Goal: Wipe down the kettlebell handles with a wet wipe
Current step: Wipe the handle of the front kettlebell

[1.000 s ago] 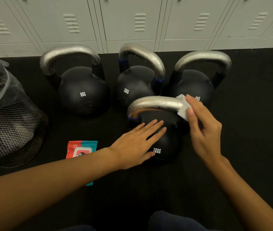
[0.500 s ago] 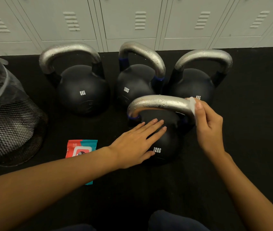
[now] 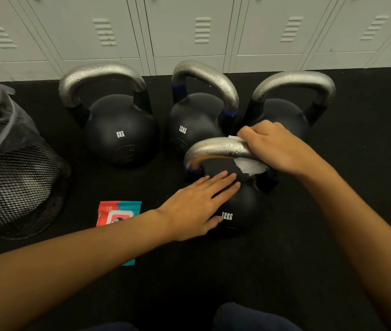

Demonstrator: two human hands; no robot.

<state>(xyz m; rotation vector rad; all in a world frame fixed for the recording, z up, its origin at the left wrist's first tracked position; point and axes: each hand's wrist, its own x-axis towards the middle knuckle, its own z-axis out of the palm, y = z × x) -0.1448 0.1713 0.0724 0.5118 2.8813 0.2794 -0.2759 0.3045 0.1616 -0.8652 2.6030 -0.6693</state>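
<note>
Fingers of right hand (image 3: 276, 146) now wrap wipe (image 3: 249, 166) over handle (image 3: 216, 149) (left hand (image 3: 196, 206) unmoved, flat).

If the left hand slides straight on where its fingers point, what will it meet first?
Probably the wet wipe hanging from the handle, just beyond the left hand's fingertips; depth is unclear.

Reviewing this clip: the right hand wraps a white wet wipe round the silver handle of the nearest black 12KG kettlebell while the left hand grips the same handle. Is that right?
Not quite. The head view shows the left hand lying flat and open on the nearest black 12KG kettlebell, on its round body, not gripping the silver handle. The right hand does wrap the white wet wipe round that handle.
</note>
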